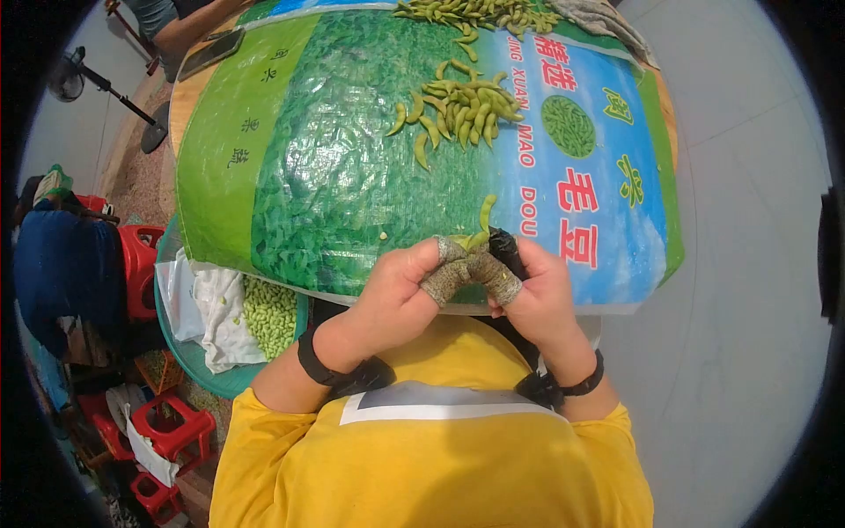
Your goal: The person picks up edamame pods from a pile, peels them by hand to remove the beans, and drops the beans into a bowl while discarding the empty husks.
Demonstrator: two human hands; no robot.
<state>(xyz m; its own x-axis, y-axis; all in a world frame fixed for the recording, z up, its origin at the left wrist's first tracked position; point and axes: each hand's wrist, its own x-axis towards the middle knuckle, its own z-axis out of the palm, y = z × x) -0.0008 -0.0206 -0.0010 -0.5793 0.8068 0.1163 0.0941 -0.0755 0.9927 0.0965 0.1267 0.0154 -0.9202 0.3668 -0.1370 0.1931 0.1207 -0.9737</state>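
Note:
My left hand (396,286) and my right hand (541,290) meet over the table's near edge, fingers closed together. Greyish wraps cover several fingertips, and a black cover sits on a right-hand finger. Between the fingertips is a green soybean pod (478,238); a second soybean pod (488,209) sticks up just beyond it. The wraps partly hide where each finger grips. Farther up the sheet lies a small pile of soybean pods (471,107), with a larger heap of pods (480,13) at the far edge.
A printed green-and-blue plastic sheet (352,176) covers the table. Below its left edge, a green basin (189,356) holds shelled beans (269,315) and a white cloth (220,317). A phone (211,53) lies far left, a grey cloth (603,22) far right. Red stools (176,427) stand left.

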